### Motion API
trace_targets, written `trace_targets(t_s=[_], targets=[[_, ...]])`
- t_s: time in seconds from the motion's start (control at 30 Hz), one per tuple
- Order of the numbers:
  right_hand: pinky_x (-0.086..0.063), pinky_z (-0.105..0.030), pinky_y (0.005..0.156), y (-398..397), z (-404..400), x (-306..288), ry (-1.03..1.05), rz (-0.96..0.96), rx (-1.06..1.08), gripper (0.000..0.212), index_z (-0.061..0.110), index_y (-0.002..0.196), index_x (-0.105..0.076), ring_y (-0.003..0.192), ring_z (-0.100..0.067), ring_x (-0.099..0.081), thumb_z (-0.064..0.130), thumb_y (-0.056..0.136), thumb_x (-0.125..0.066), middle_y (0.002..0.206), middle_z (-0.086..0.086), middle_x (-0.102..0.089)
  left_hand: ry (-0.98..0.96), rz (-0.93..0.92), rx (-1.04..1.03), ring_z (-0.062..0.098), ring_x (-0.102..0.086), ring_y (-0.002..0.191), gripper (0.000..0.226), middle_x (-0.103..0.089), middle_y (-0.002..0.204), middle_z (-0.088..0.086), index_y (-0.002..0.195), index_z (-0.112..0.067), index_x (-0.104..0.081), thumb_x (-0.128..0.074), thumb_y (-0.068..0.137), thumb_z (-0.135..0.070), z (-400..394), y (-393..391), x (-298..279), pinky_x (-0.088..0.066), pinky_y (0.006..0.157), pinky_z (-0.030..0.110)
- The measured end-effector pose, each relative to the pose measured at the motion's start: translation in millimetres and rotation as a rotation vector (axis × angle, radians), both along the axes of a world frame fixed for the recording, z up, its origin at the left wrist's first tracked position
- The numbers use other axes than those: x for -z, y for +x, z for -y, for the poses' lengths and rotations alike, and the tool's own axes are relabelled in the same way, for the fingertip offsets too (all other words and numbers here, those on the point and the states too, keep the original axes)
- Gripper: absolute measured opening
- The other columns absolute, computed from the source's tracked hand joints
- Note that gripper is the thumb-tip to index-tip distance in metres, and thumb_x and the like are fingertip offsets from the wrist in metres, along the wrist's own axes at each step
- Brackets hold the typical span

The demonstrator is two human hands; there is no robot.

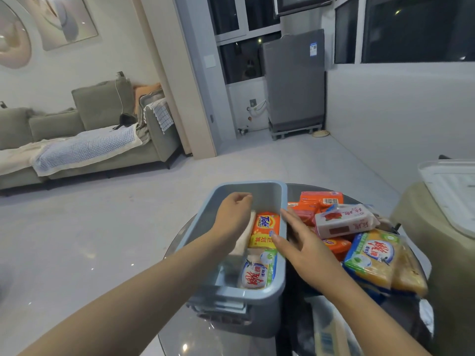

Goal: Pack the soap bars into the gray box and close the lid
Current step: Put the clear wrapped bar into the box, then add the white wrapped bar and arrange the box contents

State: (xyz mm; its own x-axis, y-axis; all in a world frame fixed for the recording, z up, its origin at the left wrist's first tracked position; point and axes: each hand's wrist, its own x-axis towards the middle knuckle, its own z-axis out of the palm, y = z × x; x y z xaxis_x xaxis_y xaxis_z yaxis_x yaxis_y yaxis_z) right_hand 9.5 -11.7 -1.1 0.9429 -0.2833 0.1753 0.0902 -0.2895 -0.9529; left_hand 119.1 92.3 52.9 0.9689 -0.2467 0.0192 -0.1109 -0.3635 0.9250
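Reaching into the gray box (257, 295) at lower center of the frame w/ my left hand (232, 218), fingers curled loosely over a pale soap bar (245, 233) by the box's left wall; can't tell if I'm gripping it. My right hand (305, 249) is flat & spread wide, holding nothing, lying across the box's right rim, thumb tip touching the orange Tide bar (266, 228) inside. Nearer me in the box lies a white-and-green bar (258, 272). Box is open, sits on a round glass surface (185, 340). Right of it, a pile of unpacked bars: white rose-print pack (344, 220) on top, yellow multipack (383, 260) at right, orange ones (321, 199) behind. White lid (455, 191) is at far right of the frame.
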Motion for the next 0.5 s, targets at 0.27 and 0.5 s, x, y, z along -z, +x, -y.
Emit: trace_targets(t_s=[0.27,0.5], targets=[[-0.040,-0.005,0.076,-26,44,-9,-0.024,0.026,0.216,0.042,0.031,0.131,-0.049,0.092,0.012,-0.052,0.024,0.090,-0.057,0.119,0.018,-0.053,-0.057,0.146,0.176,0.003,-0.057,0.081,0.025,-0.064,0.098,-0.002,0.110,-0.014,-0.063,-0.046,0.093,-0.012,46,-53,-8,-0.044,0.067,0.010],[-0.047,-0.024,0.080,-43,101,-1,-0.096,-0.036,0.390,0.038,0.027,0.129,-0.052,0.098,-0.004,-0.053,0.026,0.091,-0.053,0.129,0.000,-0.058,-0.115,-0.049,0.255,0.011,-0.064,0.091,0.020,-0.062,0.102,-0.004,0.113,-0.024,-0.056,-0.047,0.095,-0.019,90,-86,8,-0.054,0.063,0.017]])
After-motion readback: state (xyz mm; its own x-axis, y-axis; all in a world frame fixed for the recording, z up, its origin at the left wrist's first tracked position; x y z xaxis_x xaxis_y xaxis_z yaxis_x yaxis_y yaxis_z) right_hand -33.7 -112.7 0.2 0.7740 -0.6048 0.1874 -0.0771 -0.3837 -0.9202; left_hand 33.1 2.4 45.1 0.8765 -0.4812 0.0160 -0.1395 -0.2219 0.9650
